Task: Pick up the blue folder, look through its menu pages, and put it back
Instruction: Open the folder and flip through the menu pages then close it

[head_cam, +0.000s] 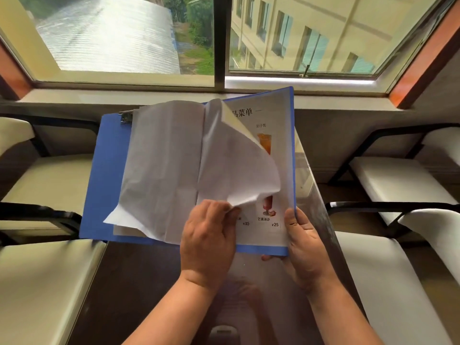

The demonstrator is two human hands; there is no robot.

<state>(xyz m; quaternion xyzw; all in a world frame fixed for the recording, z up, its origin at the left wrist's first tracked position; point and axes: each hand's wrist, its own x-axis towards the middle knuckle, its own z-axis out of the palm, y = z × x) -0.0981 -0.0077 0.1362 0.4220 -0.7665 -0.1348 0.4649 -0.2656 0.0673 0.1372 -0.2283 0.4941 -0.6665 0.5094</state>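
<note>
The blue folder point(99, 175) lies open above the dark glossy bench point(139, 282), right hand point(302, 247) gripping its near right corner. The left hand point(209, 235) pinches a curling page point(234, 165), hiding most menu print. Pale chairs point(37, 282) flank it; a window point(219, 38) lies beyond.

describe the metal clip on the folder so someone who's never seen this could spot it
Find the open blue folder held above the dark table below the window. Look at its far left corner. The metal clip sits there, small and silvery, gripping the top edge of the white pages.
</note>
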